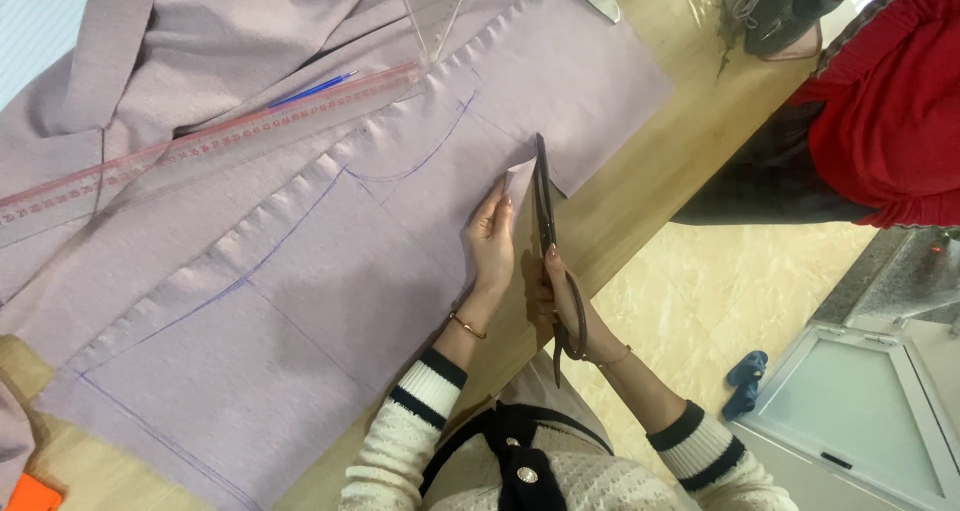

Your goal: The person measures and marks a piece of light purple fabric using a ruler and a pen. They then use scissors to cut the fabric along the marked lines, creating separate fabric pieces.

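Mid-cut: my right hand (pixel 575 316) grips the shears (pixel 548 226), blades nearly closed, left hand (pixel 492 241) pressing the cloth (pixel 300 271) open-fingered; next I'd follow the blue line (pixel 425 161).

No packages, labels, signs or screens show anywhere in this view.
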